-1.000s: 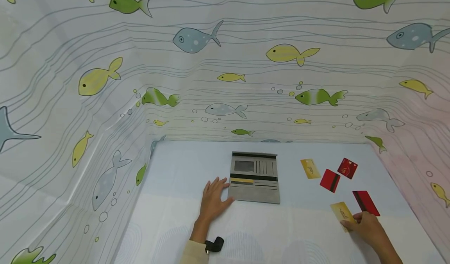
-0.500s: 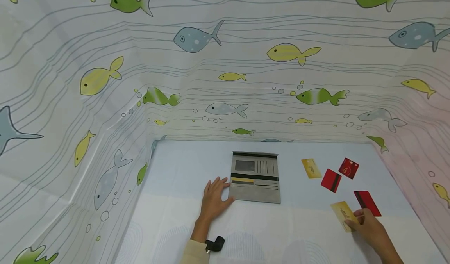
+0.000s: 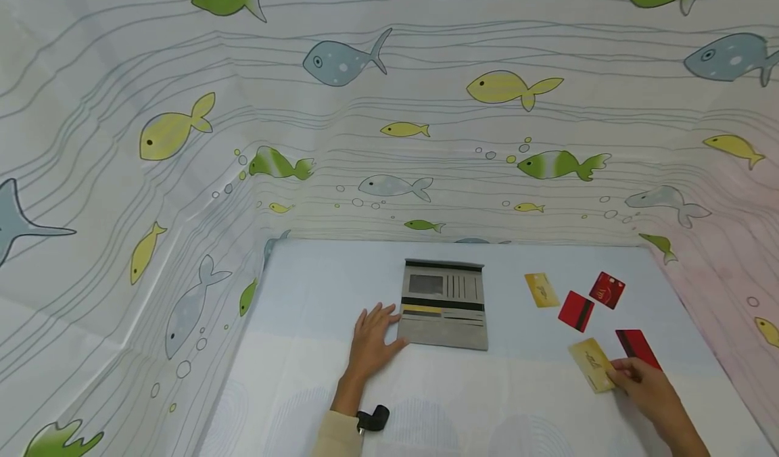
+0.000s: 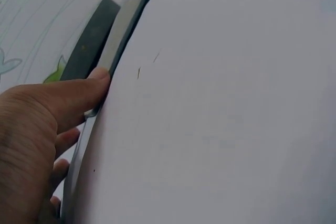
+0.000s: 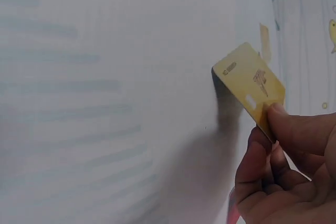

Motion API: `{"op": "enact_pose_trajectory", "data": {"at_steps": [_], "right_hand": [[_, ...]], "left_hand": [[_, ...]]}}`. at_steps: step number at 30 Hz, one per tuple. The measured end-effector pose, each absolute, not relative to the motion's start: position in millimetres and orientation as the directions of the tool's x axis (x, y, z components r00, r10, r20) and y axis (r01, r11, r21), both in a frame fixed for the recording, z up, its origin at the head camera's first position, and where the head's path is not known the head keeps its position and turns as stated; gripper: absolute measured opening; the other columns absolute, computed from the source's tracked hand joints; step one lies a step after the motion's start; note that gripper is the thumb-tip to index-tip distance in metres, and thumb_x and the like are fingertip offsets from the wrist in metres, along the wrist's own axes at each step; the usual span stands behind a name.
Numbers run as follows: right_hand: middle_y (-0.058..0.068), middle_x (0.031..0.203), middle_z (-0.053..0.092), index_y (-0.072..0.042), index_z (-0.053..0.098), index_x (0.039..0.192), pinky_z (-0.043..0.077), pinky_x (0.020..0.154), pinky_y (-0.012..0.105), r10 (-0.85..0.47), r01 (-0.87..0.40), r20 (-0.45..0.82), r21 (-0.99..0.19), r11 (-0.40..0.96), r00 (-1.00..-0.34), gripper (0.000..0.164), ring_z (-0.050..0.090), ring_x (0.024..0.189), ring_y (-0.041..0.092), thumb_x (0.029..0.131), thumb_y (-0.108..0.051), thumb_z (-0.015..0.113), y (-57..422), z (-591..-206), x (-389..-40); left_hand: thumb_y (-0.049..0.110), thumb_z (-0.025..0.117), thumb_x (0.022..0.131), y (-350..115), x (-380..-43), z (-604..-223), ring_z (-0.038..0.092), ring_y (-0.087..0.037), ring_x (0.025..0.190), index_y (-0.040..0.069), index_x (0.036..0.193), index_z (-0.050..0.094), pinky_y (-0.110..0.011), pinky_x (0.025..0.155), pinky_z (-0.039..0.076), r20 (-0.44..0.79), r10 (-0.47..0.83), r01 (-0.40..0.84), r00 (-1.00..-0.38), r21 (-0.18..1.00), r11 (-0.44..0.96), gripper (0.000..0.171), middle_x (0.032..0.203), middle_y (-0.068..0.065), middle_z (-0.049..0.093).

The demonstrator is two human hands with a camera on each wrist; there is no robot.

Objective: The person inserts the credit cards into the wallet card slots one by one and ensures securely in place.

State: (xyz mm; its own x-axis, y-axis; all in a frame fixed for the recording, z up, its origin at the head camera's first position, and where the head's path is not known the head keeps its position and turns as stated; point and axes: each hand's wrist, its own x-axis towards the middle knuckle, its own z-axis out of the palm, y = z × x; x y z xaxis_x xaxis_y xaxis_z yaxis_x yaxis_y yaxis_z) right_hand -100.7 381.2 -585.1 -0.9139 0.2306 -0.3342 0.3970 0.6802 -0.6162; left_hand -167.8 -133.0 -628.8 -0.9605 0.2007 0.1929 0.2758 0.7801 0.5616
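Note:
An unfolded grey wallet lies on the table, with a gold card partly showing in a left slot. My left hand rests at its left side, fingers spread and thumb at the lower left corner. Seen from the left wrist, the thumb touches the wallet's edge. My right hand pinches a gold card between thumb and fingers. In the right wrist view that card is held tilted above the tabletop, casting a shadow.
Right of the wallet lie another gold card, a red card with a dark stripe and a red VIP card. A further striped red card is partly behind my right hand. Fish-patterned sheeting rises around the table.
The gold card in my right hand has shifted slightly up and to the left, and the fingers have moved along its right edge. My left hand stays at the wallet.

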Motion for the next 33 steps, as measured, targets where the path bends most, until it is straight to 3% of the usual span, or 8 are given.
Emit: {"op": "enact_pose_trajectory", "data": {"at_steps": [5,14,26,33], "right_hand": [[0.018,0.101,0.068,0.011,0.061,0.119,0.056,0.064,0.022,0.225,0.389,-0.322,-0.667,0.636,-0.92,0.034,0.06,0.083,0.019,0.096,-0.013,0.065,367.4,-581.1,-108.7],[0.013,0.099,0.065,0.004,0.063,0.118,0.056,0.067,0.022,0.14,0.313,-0.292,-0.71,0.631,-0.946,0.029,0.06,0.084,0.018,0.097,-0.016,0.063,329.0,-573.5,-128.2],[0.008,0.094,0.067,-0.004,0.067,0.111,0.055,0.068,0.023,0.015,0.165,-0.195,-0.781,0.603,-0.981,0.019,0.061,0.084,0.018,0.097,-0.017,0.065,266.7,-577.4,-155.6],[0.007,0.093,0.068,-0.007,0.068,0.11,0.058,0.073,0.03,-0.038,0.12,-0.172,-0.815,0.567,-0.984,0.018,0.061,0.083,0.021,0.097,-0.019,0.064,242.3,-566.6,-174.6]], "left_hand": [[0.041,0.078,0.084,-133.7,-167.9,-629.0,0.038,-0.03,0.147,0.015,0.131,0.064,-0.057,0.123,0.015,0.194,0.206,0.281,-0.959,0.567,0.775,0.056,0.15,-0.003,0.053],[0.041,0.078,0.084,-131.9,-169.1,-633.3,0.038,-0.03,0.147,0.011,0.14,0.058,-0.057,0.123,0.016,0.192,0.224,0.293,-0.956,0.552,0.781,0.067,0.149,-0.004,0.053],[0.04,0.078,0.084,-135.1,-169.5,-632.8,0.037,-0.031,0.147,0.014,0.138,0.06,-0.058,0.123,0.015,0.181,0.226,0.289,-0.957,0.558,0.777,0.062,0.151,-0.005,0.052],[0.039,0.079,0.083,-133.7,-169.7,-630.6,0.037,-0.03,0.147,0.015,0.137,0.061,-0.056,0.123,0.015,0.186,0.22,0.287,-0.958,0.558,0.778,0.061,0.15,-0.004,0.052]]}}
